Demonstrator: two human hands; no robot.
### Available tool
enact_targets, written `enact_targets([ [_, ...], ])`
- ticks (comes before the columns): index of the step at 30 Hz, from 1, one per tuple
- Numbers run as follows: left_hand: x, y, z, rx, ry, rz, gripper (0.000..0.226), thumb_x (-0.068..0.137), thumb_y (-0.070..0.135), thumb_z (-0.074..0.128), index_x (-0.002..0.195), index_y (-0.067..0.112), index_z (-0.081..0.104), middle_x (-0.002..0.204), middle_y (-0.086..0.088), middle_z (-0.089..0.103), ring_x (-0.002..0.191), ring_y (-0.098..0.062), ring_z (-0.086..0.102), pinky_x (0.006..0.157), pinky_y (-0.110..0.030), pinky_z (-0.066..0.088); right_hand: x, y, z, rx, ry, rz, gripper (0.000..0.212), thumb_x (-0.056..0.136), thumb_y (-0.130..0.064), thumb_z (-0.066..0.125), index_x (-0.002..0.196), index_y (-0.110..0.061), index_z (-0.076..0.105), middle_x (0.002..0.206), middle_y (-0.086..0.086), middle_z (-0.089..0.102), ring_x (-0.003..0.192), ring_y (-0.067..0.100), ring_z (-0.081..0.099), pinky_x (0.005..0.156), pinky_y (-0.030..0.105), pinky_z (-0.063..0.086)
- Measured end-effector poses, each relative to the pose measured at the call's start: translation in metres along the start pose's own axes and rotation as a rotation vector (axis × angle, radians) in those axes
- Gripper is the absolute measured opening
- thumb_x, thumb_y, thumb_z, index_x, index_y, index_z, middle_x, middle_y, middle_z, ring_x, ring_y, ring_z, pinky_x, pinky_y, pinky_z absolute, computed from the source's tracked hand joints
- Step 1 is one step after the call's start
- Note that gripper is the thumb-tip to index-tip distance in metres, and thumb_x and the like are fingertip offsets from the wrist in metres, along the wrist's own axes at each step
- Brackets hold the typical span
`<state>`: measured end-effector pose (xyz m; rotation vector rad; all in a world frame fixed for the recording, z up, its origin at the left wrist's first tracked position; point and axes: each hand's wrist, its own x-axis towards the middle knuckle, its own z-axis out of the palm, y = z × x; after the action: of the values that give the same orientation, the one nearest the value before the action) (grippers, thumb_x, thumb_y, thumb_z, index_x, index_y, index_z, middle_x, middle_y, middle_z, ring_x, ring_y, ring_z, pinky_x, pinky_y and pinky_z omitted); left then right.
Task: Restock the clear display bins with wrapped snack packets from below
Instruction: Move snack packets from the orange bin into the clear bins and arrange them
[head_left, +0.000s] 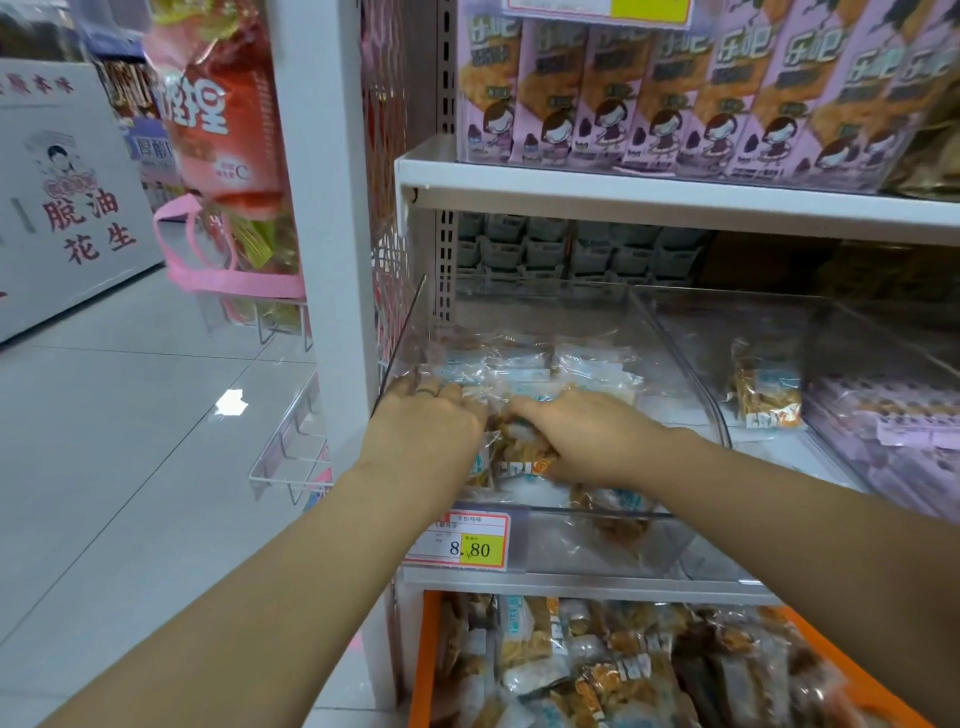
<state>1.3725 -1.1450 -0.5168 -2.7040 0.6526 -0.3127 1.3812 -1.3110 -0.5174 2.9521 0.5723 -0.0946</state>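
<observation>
Reaching into the clear display bin (571, 512) at centre frame, the left hand (431, 431) and right hand (587, 439) curl their grip round a bundle of snack packets (519, 454) between them, equally near both; more lie in the orange crate (423, 649) at lower centre.

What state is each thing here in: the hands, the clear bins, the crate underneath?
Left hand: grips the snack packets inside the left bin.
Right hand: grips the same bunch.
Left bin: partly filled.
Right bin: nearly bare, one lone packet leaning upright.
Orange crate: below, open, piled full of packets.
Price tag: fixed at the shelf front.
</observation>
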Motion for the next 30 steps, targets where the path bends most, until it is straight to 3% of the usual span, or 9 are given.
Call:
enact_targets([
  [4,0.000,0.000,0.001,0.021,0.005,0.004,0.053,0.090,0.017,0.052,0.140,0.018,0.037,0.136,-0.009,0.048,0.128,-0.027,0.043,0.111,-0.039,0.025,0.008,0.003,0.008,0.088,-0.015,0.019,0.063,0.082,-0.004,0.063,0.133,-0.023,0.031,0.077,0.006,0.056,0.071,0.022,0.055,0.059,0.038,0.046],
  [8,0.002,0.000,0.001,0.024,0.006,0.007,0.053,0.089,0.018,0.054,0.139,0.018,0.037,0.136,-0.009,0.048,0.127,-0.027,0.044,0.111,-0.039,0.025,0.010,0.011,0.015,0.142,-0.077,0.010,0.077,0.084,-0.004,0.058,0.144,-0.031,0.017,0.096,0.010,0.064,0.085,0.027,0.063,0.074,0.046,0.055],
  [10,0.002,0.000,0.001,0.020,0.008,0.008,0.054,0.089,0.018,0.055,0.139,0.019,0.037,0.136,-0.008,0.048,0.127,-0.027,0.044,0.111,-0.039,0.025,0.008,0.012,0.011,0.187,-0.085,-0.002,0.075,0.085,-0.005,0.056,0.146,-0.031,0.019,0.108,0.010,0.064,0.092,0.026,0.063,0.081,0.046,0.054],
  [13,0.002,-0.001,0.002,-0.004,0.016,0.003,0.053,0.087,0.017,0.057,0.137,0.022,0.041,0.134,-0.006,0.050,0.125,-0.025,0.046,0.109,-0.037,0.028,-0.007,0.017,-0.015,0.313,-0.037,0.007,0.058,0.088,-0.015,0.061,0.140,-0.026,0.038,0.119,0.000,0.060,0.099,0.015,0.059,0.088,0.031,0.050],
  [17,0.004,-0.003,0.000,-0.078,0.030,-0.011,0.051,0.086,0.016,0.059,0.134,0.025,0.045,0.129,-0.003,0.053,0.120,-0.024,0.050,0.104,-0.037,0.034,-0.048,0.027,-0.046,-0.041,-0.006,0.083,0.031,0.082,-0.039,0.065,0.109,-0.029,0.052,0.091,-0.012,0.057,0.084,0.013,0.050,0.074,0.026,0.033],
  [21,0.006,0.001,-0.004,-0.104,0.046,-0.002,0.047,0.089,0.021,0.057,0.134,0.024,0.044,0.131,-0.001,0.052,0.122,-0.025,0.049,0.105,-0.038,0.035,-0.056,0.022,-0.034,-0.318,-0.133,0.112,0.057,0.077,-0.054,0.064,0.120,-0.023,0.044,0.106,-0.004,0.062,0.097,0.019,0.057,0.096,0.038,0.029],
  [26,0.004,0.003,0.000,-0.150,0.032,-0.007,0.048,0.091,0.022,0.053,0.136,0.030,0.042,0.135,0.002,0.049,0.126,-0.021,0.045,0.109,-0.038,0.028,-0.040,0.022,-0.018,-0.339,-0.145,0.127,0.085,0.080,-0.032,0.068,0.146,-0.018,0.018,0.114,0.003,0.058,0.100,0.025,0.058,0.098,0.041,0.036],
  [28,0.003,0.001,0.003,-0.180,0.026,-0.009,0.049,0.090,0.021,0.054,0.136,0.033,0.041,0.134,0.002,0.049,0.123,-0.022,0.047,0.106,-0.039,0.032,-0.037,0.020,-0.014,-0.292,-0.155,0.092,0.071,0.082,-0.010,0.064,0.141,-0.014,0.025,0.117,0.010,0.051,0.097,0.030,0.056,0.089,0.039,0.043],
  [30,0.003,0.000,0.004,-0.185,0.027,-0.006,0.051,0.089,0.019,0.056,0.135,0.033,0.042,0.133,0.002,0.050,0.122,-0.022,0.049,0.104,-0.040,0.036,-0.036,0.020,-0.015,-0.274,-0.116,0.056,0.061,0.081,0.004,0.055,0.135,-0.013,0.032,0.119,0.013,0.046,0.095,0.032,0.054,0.089,0.039,0.044],
])
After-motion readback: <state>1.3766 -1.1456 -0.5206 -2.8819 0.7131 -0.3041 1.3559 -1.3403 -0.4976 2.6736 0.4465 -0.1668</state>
